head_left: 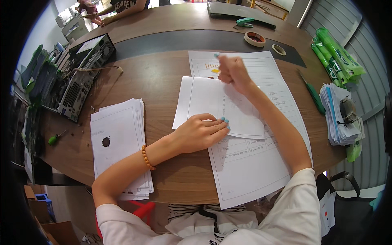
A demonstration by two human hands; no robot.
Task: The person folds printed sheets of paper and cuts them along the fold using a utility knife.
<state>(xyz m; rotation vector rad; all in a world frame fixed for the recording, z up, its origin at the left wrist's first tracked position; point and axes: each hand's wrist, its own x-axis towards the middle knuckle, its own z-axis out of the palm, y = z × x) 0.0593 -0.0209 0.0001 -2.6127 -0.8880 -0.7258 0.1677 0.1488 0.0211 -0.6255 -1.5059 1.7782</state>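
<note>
My left hand [203, 131], with blue-green nails and a wooden bead bracelet [148, 157] on the wrist, lies open and flat on a folded white sheet [200, 100]. Its fingers stretch to the right across the lower part of that sheet. Past the fold's far edge, my right hand [233, 70] is curled into a fist, thumb sticking out to the left; nothing shows in it. Whether it touches the paper I cannot tell. Under the folded sheet spreads a larger printed worksheet [253, 175] with ruled lines and a coloured picture.
A stack of papers [118, 126] lies to the left, before an opened computer case [83, 77] and a green screwdriver [54, 139]. Tape rolls [255, 39], a stapler [245, 22] and a laptop [241, 15] sit farther back. At right are a green-handled tool [314, 96], green packages [335, 55] and clipped papers [337, 116].
</note>
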